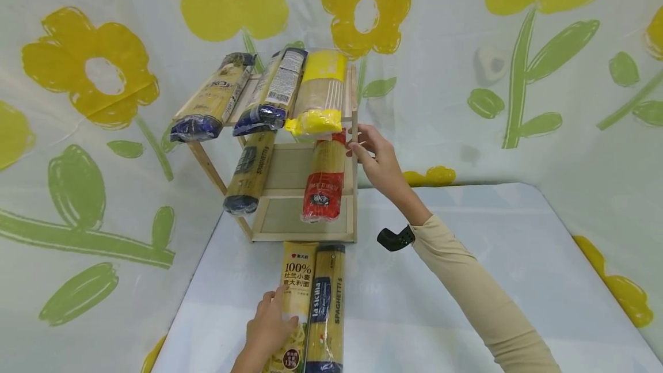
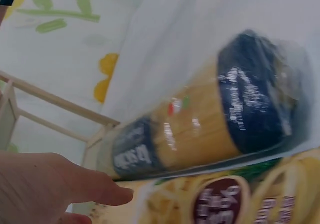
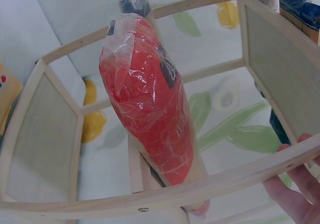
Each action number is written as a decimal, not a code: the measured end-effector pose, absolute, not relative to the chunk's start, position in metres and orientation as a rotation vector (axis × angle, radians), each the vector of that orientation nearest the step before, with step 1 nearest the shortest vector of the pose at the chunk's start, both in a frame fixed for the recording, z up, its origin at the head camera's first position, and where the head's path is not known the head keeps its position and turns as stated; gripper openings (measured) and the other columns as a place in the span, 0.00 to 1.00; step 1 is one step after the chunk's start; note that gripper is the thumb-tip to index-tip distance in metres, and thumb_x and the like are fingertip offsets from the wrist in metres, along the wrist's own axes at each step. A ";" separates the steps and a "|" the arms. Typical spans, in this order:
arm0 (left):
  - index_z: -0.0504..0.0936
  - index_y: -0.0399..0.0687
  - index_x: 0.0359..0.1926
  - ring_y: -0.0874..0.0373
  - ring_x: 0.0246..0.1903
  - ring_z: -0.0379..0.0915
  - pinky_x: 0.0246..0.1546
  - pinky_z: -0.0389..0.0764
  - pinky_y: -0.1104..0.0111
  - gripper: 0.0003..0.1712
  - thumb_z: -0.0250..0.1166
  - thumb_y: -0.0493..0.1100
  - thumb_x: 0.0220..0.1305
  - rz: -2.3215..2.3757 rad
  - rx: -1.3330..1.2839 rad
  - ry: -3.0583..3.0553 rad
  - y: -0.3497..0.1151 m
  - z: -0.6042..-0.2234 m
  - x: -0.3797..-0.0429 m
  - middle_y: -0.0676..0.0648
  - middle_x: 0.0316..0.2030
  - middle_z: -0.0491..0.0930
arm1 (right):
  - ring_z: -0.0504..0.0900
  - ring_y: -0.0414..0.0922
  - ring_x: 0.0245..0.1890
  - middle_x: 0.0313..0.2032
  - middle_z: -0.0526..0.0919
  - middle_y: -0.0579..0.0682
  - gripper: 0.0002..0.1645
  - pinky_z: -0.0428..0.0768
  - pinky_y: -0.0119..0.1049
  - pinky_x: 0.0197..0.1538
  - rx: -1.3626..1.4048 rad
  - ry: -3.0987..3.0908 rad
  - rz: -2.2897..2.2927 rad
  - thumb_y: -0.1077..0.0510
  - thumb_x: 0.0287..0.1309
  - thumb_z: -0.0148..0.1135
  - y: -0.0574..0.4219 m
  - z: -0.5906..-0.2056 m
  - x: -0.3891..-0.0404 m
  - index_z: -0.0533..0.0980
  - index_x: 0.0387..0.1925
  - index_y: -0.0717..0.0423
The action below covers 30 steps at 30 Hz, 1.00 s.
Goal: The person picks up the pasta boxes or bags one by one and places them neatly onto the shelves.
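My left hand (image 1: 270, 322) rests on the left side of a yellow pasta packet (image 1: 299, 304), its fingers fairly straight. That packet lies on the table beside a blue-banded spaghetti packet (image 1: 326, 304), which also shows close up in the left wrist view. Up at the wooden rack (image 1: 355, 189), my right hand (image 1: 380, 157) grips the right front post, with fingertips (image 3: 285, 148) curled over the wood in the right wrist view. Just left of those fingers, a red-ended pasta packet (image 1: 323, 183) lies on the middle shelf, its front end sticking out.
On the top shelf lie two blue-ended pasta packets (image 1: 214, 99) and a yellow-ended noodle packet (image 1: 319, 94). Another dark-ended spaghetti packet (image 1: 251, 172) is at the middle shelf's left. Flower-patterned cloth (image 1: 440, 73) hangs behind the pale table (image 1: 440, 281).
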<state>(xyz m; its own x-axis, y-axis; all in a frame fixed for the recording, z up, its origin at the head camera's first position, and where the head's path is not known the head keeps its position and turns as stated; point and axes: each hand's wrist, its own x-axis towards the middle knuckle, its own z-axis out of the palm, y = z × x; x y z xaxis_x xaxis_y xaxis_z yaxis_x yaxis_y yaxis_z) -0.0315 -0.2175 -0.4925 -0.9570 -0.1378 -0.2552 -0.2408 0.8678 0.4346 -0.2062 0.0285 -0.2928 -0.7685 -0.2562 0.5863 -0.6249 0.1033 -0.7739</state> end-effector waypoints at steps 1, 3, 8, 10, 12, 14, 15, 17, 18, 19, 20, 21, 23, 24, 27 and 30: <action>0.64 0.47 0.65 0.35 0.53 0.65 0.29 0.74 0.46 0.42 0.72 0.47 0.51 0.672 -0.292 2.817 -0.217 -0.497 -0.031 0.33 0.56 0.66 | 0.79 0.61 0.41 0.43 0.74 0.70 0.20 0.78 0.56 0.44 0.873 -2.081 1.712 0.69 0.66 0.50 0.028 -0.293 -0.206 0.65 0.58 0.72; 0.64 0.47 0.65 0.35 0.53 0.65 0.28 0.74 0.45 0.44 0.74 0.48 0.48 0.625 -0.299 2.813 -0.214 -0.506 -0.030 0.33 0.56 0.66 | 0.78 0.62 0.41 0.43 0.74 0.70 0.20 0.79 0.56 0.44 0.879 -2.084 1.709 0.69 0.66 0.50 0.027 -0.292 -0.207 0.65 0.58 0.72; 0.61 0.46 0.67 0.35 0.52 0.63 0.27 0.74 0.45 0.54 0.77 0.53 0.40 0.598 -0.287 2.858 -0.202 -0.521 -0.031 0.31 0.56 0.63 | 0.79 0.61 0.40 0.42 0.75 0.69 0.19 0.79 0.55 0.44 0.881 -2.085 1.683 0.69 0.66 0.50 0.027 -0.290 -0.208 0.66 0.57 0.71; 0.59 0.46 0.69 0.33 0.51 0.63 0.27 0.74 0.45 0.57 0.77 0.54 0.38 0.578 -0.273 2.886 -0.198 -0.524 -0.033 0.30 0.57 0.62 | 0.79 0.60 0.40 0.42 0.75 0.69 0.19 0.79 0.55 0.44 0.872 -2.090 1.671 0.69 0.66 0.50 0.028 -0.290 -0.208 0.66 0.57 0.70; 0.58 0.46 0.70 0.32 0.50 0.64 0.26 0.75 0.47 0.60 0.78 0.54 0.37 0.533 -0.265 2.910 -0.195 -0.526 -0.034 0.29 0.57 0.62 | 0.79 0.60 0.40 0.42 0.75 0.69 0.19 0.79 0.54 0.44 0.869 -2.094 1.669 0.69 0.66 0.50 0.028 -0.290 -0.207 0.66 0.57 0.71; 0.56 0.47 0.70 0.32 0.47 0.66 0.25 0.75 0.48 0.62 0.78 0.56 0.35 0.480 -0.259 2.925 -0.194 -0.527 -0.035 0.30 0.56 0.62 | 0.79 0.59 0.40 0.42 0.75 0.69 0.19 0.79 0.54 0.44 0.869 -2.096 1.668 0.69 0.66 0.50 0.029 -0.290 -0.207 0.66 0.57 0.71; 0.56 0.48 0.71 0.33 0.46 0.67 0.25 0.75 0.48 0.63 0.78 0.57 0.34 0.459 -0.259 2.928 -0.194 -0.527 -0.035 0.30 0.55 0.63 | 0.79 0.59 0.40 0.42 0.75 0.69 0.19 0.79 0.54 0.44 0.869 -2.097 1.670 0.69 0.66 0.50 0.029 -0.290 -0.207 0.66 0.57 0.70; 0.55 0.48 0.71 0.35 0.45 0.68 0.25 0.75 0.49 0.65 0.78 0.59 0.32 0.431 -0.256 2.932 -0.195 -0.527 -0.036 0.31 0.53 0.65 | 0.79 0.59 0.40 0.42 0.75 0.69 0.19 0.79 0.55 0.44 0.869 -2.092 1.681 0.69 0.66 0.50 0.030 -0.291 -0.206 0.66 0.57 0.70; 0.55 0.48 0.71 0.36 0.43 0.68 0.25 0.75 0.49 0.66 0.78 0.59 0.31 0.426 -0.249 2.933 -0.196 -0.526 -0.037 0.31 0.51 0.66 | 0.79 0.59 0.40 0.42 0.75 0.69 0.19 0.79 0.55 0.43 0.869 -2.087 1.687 0.69 0.66 0.50 0.030 -0.292 -0.207 0.66 0.58 0.70; 0.55 0.48 0.71 0.36 0.42 0.68 0.25 0.75 0.49 0.66 0.79 0.59 0.31 0.420 -0.246 2.930 -0.197 -0.525 -0.038 0.31 0.50 0.66 | 0.79 0.60 0.40 0.42 0.75 0.69 0.19 0.79 0.56 0.43 0.868 -2.083 1.694 0.69 0.66 0.50 0.030 -0.292 -0.207 0.66 0.57 0.70; 0.55 0.48 0.71 0.36 0.42 0.68 0.26 0.75 0.49 0.67 0.79 0.59 0.30 0.419 -0.244 2.926 -0.198 -0.524 -0.038 0.31 0.49 0.67 | 0.79 0.60 0.40 0.42 0.75 0.70 0.19 0.79 0.57 0.43 0.868 -2.079 1.700 0.69 0.66 0.50 0.030 -0.292 -0.207 0.66 0.57 0.70; 0.55 0.48 0.71 0.36 0.41 0.69 0.26 0.75 0.50 0.67 0.79 0.59 0.29 0.419 -0.244 2.921 -0.200 -0.523 -0.039 0.31 0.49 0.67 | 0.79 0.61 0.40 0.42 0.75 0.70 0.19 0.79 0.57 0.43 0.868 -2.076 1.702 0.69 0.66 0.50 0.029 -0.292 -0.207 0.66 0.57 0.70; 0.54 0.47 0.71 0.36 0.40 0.69 0.27 0.75 0.50 0.68 0.80 0.58 0.29 0.431 -0.244 2.910 -0.202 -0.522 -0.041 0.30 0.49 0.67 | 0.78 0.62 0.40 0.42 0.75 0.70 0.19 0.78 0.57 0.43 0.871 -2.068 1.709 0.69 0.66 0.50 0.029 -0.293 -0.207 0.66 0.57 0.70; 0.54 0.47 0.71 0.35 0.39 0.70 0.27 0.75 0.50 0.69 0.80 0.57 0.28 0.439 -0.247 2.906 -0.203 -0.521 -0.041 0.30 0.49 0.67 | 0.78 0.62 0.40 0.42 0.75 0.70 0.19 0.78 0.57 0.43 0.873 -2.066 1.709 0.69 0.66 0.50 0.029 -0.293 -0.206 0.66 0.57 0.70; 0.55 0.48 0.71 0.33 0.41 0.70 0.27 0.75 0.49 0.68 0.82 0.54 0.26 0.487 -0.266 2.891 -0.206 -0.521 -0.042 0.29 0.51 0.67 | 0.78 0.62 0.40 0.41 0.75 0.70 0.18 0.79 0.57 0.42 0.879 -2.058 1.705 0.70 0.66 0.50 0.028 -0.294 -0.206 0.66 0.57 0.70; 0.58 0.48 0.70 0.32 0.44 0.69 0.28 0.76 0.47 0.66 0.82 0.51 0.25 0.540 -0.284 2.882 -0.209 -0.521 -0.043 0.28 0.53 0.66 | 0.79 0.62 0.40 0.41 0.75 0.68 0.18 0.79 0.57 0.42 0.877 -2.054 1.704 0.70 0.66 0.50 0.027 -0.296 -0.208 0.66 0.57 0.69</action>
<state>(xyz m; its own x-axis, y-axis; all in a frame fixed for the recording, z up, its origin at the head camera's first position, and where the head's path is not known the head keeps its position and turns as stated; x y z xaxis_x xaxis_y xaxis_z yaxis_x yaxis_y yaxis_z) -0.0429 -0.2087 -0.5207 -0.9626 -0.1510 -0.2249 -0.2221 0.9152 0.3363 -0.2078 0.0270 -0.2961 -0.7556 -0.2458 0.6072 -0.6421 0.0946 -0.7607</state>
